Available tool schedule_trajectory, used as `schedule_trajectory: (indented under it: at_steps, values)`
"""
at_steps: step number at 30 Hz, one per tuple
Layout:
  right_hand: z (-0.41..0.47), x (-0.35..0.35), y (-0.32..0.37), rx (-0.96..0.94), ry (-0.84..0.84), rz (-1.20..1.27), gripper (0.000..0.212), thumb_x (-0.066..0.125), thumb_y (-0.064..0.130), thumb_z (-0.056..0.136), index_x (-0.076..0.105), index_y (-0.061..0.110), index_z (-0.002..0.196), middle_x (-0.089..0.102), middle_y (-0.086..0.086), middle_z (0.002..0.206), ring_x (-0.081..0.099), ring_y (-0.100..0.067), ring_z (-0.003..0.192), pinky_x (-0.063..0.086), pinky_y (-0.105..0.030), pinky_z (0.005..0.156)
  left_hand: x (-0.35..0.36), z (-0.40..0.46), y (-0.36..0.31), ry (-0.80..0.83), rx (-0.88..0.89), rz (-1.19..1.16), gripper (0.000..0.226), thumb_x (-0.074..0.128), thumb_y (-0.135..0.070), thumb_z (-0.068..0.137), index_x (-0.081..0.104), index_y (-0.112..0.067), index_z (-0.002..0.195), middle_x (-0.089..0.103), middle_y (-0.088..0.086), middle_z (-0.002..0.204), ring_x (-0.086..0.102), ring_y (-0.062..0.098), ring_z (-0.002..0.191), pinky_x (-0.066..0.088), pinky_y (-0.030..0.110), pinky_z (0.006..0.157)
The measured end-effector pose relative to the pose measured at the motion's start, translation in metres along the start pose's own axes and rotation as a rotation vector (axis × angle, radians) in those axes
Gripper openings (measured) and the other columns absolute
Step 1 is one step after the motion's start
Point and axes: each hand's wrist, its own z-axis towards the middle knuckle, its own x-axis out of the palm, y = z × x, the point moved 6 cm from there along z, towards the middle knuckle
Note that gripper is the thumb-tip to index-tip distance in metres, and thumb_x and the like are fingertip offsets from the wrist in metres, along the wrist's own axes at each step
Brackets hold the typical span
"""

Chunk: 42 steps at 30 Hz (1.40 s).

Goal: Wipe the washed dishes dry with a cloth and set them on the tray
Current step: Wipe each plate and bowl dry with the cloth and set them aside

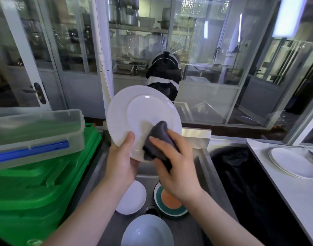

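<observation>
My left hand [122,157] grips the lower rim of a large white plate [143,110], held tilted up above the steel sink [201,167] with its underside toward me. My right hand [175,166] holds a dark grey cloth [160,139] pressed against the plate's lower right part. Down in the sink lie a small white plate [131,197], an orange-and-teal plate [170,203] partly hidden by my right wrist, and a pale blue bowl [146,231]. At the right, white plates [292,162] are stacked on a pale surface [269,174].
A green bin [36,189] with a clear lidded box [36,128] on top stands close on the left. A black-lined bin [241,174] sits between sink and right counter. Glass partitions [205,68] face me, with a person in dark clothing [163,71] behind them.
</observation>
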Motion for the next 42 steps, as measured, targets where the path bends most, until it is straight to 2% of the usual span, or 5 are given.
schedule_trajectory:
  at_steps: [13, 18, 24, 30, 42]
  values:
    - [0.033, -0.033, -0.035, 0.161, -0.06, -0.115, 0.04, 0.065, -0.003, 0.08, 0.067, 0.01, 0.117, 0.046, -0.013, 0.133, 0.05, -0.027, 0.117, 0.033, -0.021, 0.099, -0.004, -0.012, -0.003, 0.123, 0.075, 0.353, 0.029, 0.071, -0.038, 0.066, 0.076, -0.038, 0.094, 0.074, -0.004, 0.103, 0.068, 0.016, 0.102, 0.048, 0.041, 0.092]
    - [0.003, -0.016, -0.001, -0.108, 0.048, -0.03, 0.04, 0.059, 0.007, 0.08, 0.067, 0.016, 0.118, 0.052, -0.005, 0.129, 0.052, -0.016, 0.119, 0.038, -0.018, 0.101, -0.002, -0.015, 0.0, 0.133, 0.107, 0.38, 0.033, 0.068, -0.04, 0.068, 0.076, -0.024, 0.096, 0.074, 0.006, 0.094, 0.067, 0.025, 0.092, 0.051, 0.044, 0.084]
    - [0.027, -0.042, -0.041, 0.25, -0.089, -0.068, 0.039, 0.066, -0.003, 0.081, 0.068, 0.013, 0.116, 0.053, -0.004, 0.129, 0.052, -0.021, 0.119, 0.032, -0.008, 0.098, 0.002, -0.029, 0.012, 0.256, 0.014, 0.47, 0.022, 0.061, -0.027, 0.079, 0.076, -0.033, 0.095, 0.075, 0.003, 0.099, 0.069, 0.022, 0.099, 0.054, 0.043, 0.087]
    - [0.005, -0.026, -0.003, -0.078, 0.033, -0.024, 0.048, 0.059, -0.003, 0.07, 0.07, 0.017, 0.113, 0.051, 0.007, 0.133, 0.051, -0.01, 0.118, 0.034, -0.013, 0.101, 0.006, -0.027, 0.01, 0.256, 0.053, 0.456, 0.024, 0.067, -0.032, 0.074, 0.076, -0.031, 0.097, 0.074, 0.004, 0.095, 0.065, 0.023, 0.094, 0.051, 0.05, 0.084]
    - [0.006, -0.032, -0.009, -0.087, 0.07, 0.064, 0.05, 0.057, -0.01, 0.069, 0.07, 0.014, 0.11, 0.05, 0.015, 0.133, 0.048, 0.0, 0.122, 0.034, -0.012, 0.101, 0.001, -0.027, 0.021, 0.325, 0.015, 0.514, 0.023, 0.065, -0.024, 0.081, 0.074, -0.014, 0.099, 0.073, 0.012, 0.097, 0.066, 0.024, 0.093, 0.053, 0.042, 0.082]
